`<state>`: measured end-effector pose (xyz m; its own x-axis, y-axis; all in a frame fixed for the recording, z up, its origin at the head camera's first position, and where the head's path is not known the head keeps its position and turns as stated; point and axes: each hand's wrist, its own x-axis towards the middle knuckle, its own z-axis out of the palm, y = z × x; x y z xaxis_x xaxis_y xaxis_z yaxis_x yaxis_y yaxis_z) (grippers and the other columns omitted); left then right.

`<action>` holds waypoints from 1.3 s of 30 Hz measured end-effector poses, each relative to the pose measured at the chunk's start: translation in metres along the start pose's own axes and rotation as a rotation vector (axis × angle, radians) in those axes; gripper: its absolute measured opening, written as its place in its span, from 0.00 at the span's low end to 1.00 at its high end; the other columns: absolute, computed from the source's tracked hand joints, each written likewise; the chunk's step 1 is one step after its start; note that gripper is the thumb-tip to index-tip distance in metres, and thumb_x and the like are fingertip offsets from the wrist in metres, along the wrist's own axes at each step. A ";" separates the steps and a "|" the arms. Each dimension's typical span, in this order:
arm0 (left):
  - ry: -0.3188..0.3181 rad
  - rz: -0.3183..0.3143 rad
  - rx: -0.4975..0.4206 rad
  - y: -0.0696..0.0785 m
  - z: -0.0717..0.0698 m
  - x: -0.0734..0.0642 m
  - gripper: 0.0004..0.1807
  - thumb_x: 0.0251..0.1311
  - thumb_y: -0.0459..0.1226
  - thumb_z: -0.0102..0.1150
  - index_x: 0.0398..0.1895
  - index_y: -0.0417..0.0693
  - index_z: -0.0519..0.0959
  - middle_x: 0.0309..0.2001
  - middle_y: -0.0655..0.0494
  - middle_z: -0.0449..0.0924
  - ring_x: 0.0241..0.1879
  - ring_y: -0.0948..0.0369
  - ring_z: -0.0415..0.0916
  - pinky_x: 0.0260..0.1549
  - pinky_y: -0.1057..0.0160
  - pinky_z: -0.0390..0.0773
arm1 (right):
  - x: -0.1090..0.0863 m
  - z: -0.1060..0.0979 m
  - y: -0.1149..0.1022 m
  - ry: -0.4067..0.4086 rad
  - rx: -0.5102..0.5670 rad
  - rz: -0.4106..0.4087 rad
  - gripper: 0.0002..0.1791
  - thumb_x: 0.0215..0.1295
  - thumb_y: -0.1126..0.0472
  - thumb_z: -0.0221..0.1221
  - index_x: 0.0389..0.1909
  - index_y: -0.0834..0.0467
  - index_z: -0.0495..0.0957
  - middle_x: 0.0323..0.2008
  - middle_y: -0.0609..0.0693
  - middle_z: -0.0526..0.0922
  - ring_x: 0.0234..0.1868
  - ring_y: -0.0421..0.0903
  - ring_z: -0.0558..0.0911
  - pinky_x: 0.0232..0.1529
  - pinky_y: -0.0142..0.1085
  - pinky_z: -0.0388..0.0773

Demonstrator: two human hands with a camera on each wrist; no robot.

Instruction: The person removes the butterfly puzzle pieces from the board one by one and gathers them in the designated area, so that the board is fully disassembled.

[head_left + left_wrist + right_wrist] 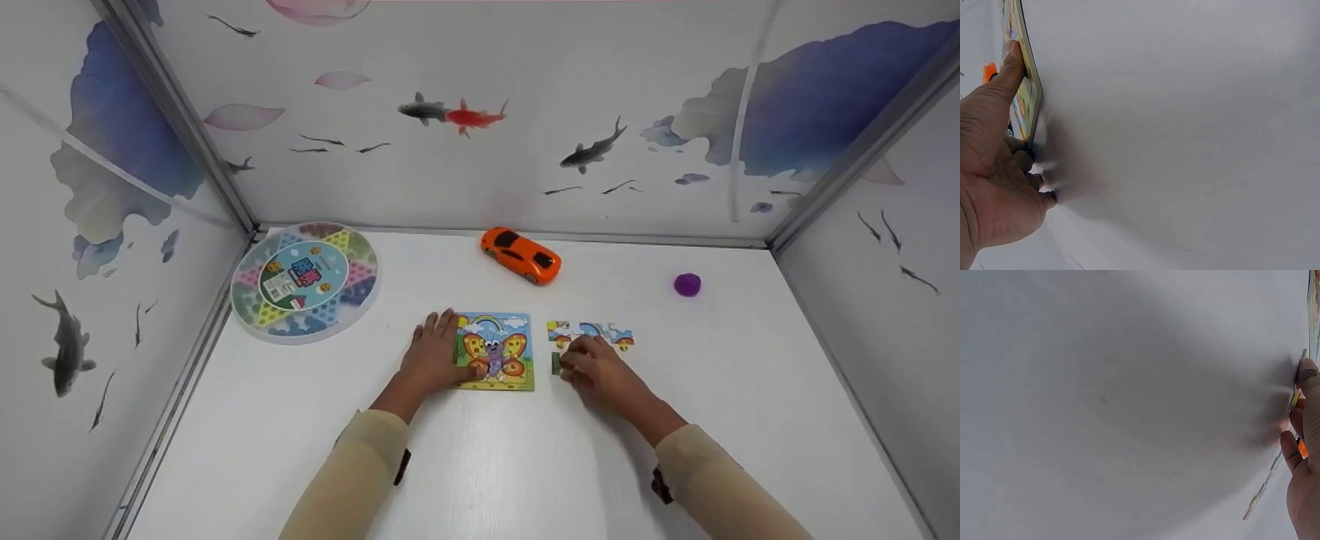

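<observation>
Both my hands, in tan sleeves (360, 457), work low over a smooth white counter (487, 465). My left hand (431, 352) lies with fingers extended along the left edge of a flat, square picture board (495, 352) showing an orange-winged butterfly; its thumb rests on the near left part. My right hand (600, 371) is bent, thumb and fingertips pinching a small, thin green puzzle piece (556, 363). So the board sits between my hands, touching the left, and the piece lies just to its right, across a narrow strip of counter. My fingers hide some of the piece, so I cannot tell its long axis. Just beyond them, a row of thin, multicoloured picture pieces (591, 329) runs left to right, nearer my right hand.

Farther off are a round, multicoloured star-patterned game board (304, 281) at left, a small purple ball (687, 284) at right and, near the back, a shiny orange toy car (521, 255). White walls (525, 45) printed with fish and petals enclose the far side and both flanks.
</observation>
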<state>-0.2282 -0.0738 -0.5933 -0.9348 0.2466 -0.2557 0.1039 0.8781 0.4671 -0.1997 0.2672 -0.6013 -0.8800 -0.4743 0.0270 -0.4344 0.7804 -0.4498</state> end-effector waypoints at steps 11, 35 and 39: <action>0.001 0.001 0.004 -0.001 -0.001 0.000 0.65 0.64 0.62 0.76 0.92 0.43 0.49 0.92 0.46 0.47 0.92 0.42 0.40 0.90 0.41 0.46 | 0.001 0.000 0.000 0.000 -0.017 -0.003 0.15 0.77 0.60 0.70 0.61 0.51 0.89 0.61 0.50 0.81 0.62 0.50 0.78 0.68 0.50 0.85; -0.004 0.006 0.002 -0.001 -0.001 -0.001 0.65 0.64 0.62 0.76 0.92 0.44 0.49 0.92 0.47 0.46 0.92 0.43 0.39 0.90 0.41 0.45 | 0.042 0.019 -0.042 -0.002 -0.050 0.008 0.20 0.77 0.45 0.69 0.63 0.46 0.87 0.63 0.50 0.81 0.67 0.54 0.75 0.74 0.60 0.76; -0.008 0.011 0.004 -0.002 -0.001 -0.001 0.65 0.65 0.63 0.75 0.92 0.43 0.48 0.92 0.47 0.45 0.92 0.43 0.38 0.90 0.41 0.43 | 0.050 0.023 -0.048 -0.007 -0.060 0.011 0.20 0.77 0.43 0.69 0.62 0.48 0.87 0.63 0.50 0.81 0.67 0.54 0.75 0.72 0.61 0.76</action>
<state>-0.2280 -0.0763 -0.5931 -0.9308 0.2596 -0.2574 0.1157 0.8771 0.4662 -0.2181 0.1962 -0.5990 -0.8834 -0.4684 0.0161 -0.4358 0.8084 -0.3958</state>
